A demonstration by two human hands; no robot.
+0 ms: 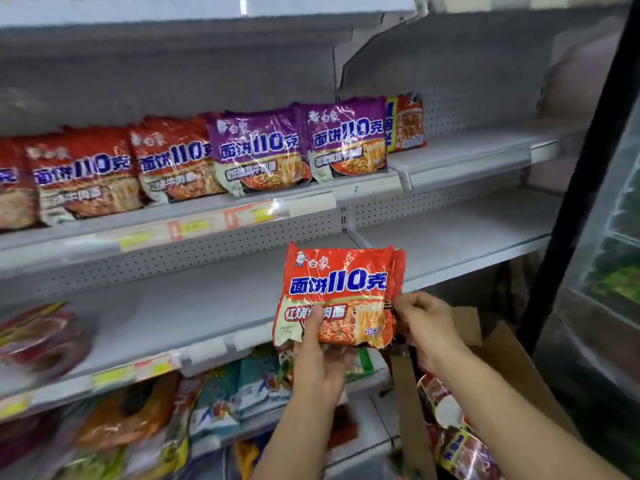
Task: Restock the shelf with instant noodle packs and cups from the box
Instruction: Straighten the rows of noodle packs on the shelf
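Gripping crinkly red noodle packs (337, 296)

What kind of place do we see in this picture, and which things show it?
Most likely a grocery shop aisle. White metal shelves carry price tags on their front edges, rows of noodle packs face outward, and an open cardboard box of stock stands beside them.

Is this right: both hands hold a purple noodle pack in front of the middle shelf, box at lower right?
Not quite. The head view shows the noodle pack is red-orange, not purple; the purple packs sit on the shelf above. The rest stands: left hand and right hand both grip it in front of the middle shelf, box at lower right.
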